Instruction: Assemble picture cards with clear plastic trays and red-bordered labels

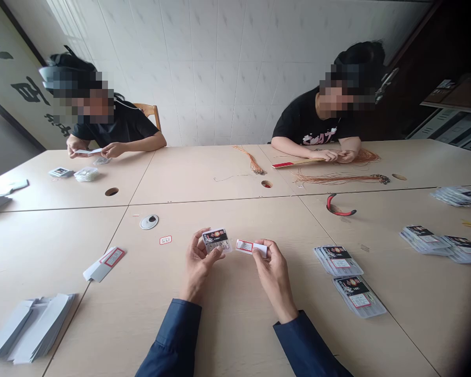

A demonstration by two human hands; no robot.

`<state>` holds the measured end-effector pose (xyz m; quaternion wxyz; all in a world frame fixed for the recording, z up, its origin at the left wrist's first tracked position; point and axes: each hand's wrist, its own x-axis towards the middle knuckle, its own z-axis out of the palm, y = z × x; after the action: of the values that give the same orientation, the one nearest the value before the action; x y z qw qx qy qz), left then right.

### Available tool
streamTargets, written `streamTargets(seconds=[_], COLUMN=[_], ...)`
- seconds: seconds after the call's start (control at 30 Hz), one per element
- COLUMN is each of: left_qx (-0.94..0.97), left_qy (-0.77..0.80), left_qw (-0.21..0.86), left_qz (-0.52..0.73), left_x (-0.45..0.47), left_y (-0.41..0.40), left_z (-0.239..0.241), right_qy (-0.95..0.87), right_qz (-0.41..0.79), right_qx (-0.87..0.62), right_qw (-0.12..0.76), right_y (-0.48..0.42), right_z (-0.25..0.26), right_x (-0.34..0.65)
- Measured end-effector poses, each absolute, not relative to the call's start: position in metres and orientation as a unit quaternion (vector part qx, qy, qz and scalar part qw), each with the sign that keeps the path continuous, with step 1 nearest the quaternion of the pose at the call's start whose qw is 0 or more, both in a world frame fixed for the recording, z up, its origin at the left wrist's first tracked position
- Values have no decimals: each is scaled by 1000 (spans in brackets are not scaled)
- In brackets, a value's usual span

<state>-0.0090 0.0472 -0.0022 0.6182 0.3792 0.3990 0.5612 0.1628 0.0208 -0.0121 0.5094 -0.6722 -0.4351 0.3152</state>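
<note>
Pale tabletop (pixel 58 246) lay before me, with stacks of packaged cards (pixel 347 260) at right and white paper sleeves (pixel 31 330) at left; a person (pixel 120 125) and another person (pixel 304 120) sat far across. My left hand (pixel 199 267) gripped a packaged card (pixel 216 241), and my right hand (pixel 273 277) pinched a red-bordered white paper strip (pixel 251 247) just beside it.
</note>
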Motion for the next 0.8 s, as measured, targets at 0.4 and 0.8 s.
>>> streamTargets(seconds=[0.4,0.8], left_qx=[360,370], left_qy=[433,436], left_qw=[618,603], left_qz=[548,556], left_x=[-7,-6], left_y=[45,45], left_z=[8,6], right_qy=[-433,-426], right_qz=[315,318], right_qx=[-669,-667], right_qw=[515,522], right_y=[20,20], right_z=[-9,-9], right_x=[162,162])
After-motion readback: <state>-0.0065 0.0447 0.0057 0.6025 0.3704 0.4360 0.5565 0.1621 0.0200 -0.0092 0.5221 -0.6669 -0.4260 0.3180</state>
